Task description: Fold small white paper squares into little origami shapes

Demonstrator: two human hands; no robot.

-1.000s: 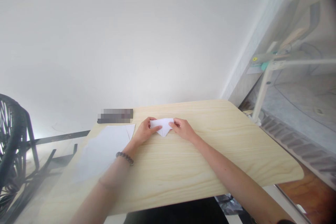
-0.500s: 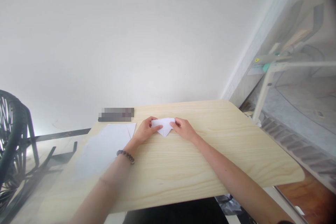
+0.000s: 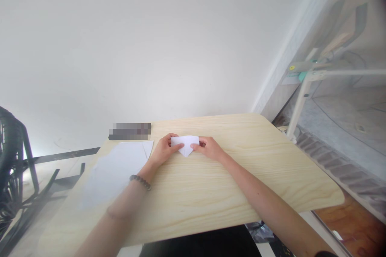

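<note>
A small folded white paper (image 3: 185,144), with a point facing me, lies on the light wooden table (image 3: 211,192) near its far edge. My left hand (image 3: 163,150) pinches the paper's left side, fingers closed on it. My right hand (image 3: 209,147) pinches its right side the same way. A beaded bracelet (image 3: 140,181) sits on my left wrist.
A larger white sheet (image 3: 116,170) lies flat on the table left of my hands. A dark blurred object (image 3: 130,131) rests at the table's far edge by the white wall. A black wicker chair (image 3: 13,168) stands at the left; a white frame stand (image 3: 301,100) at the right.
Both hands stay on the folded paper; the fingers have drawn slightly closer together along its sides. The view has shifted a little.
</note>
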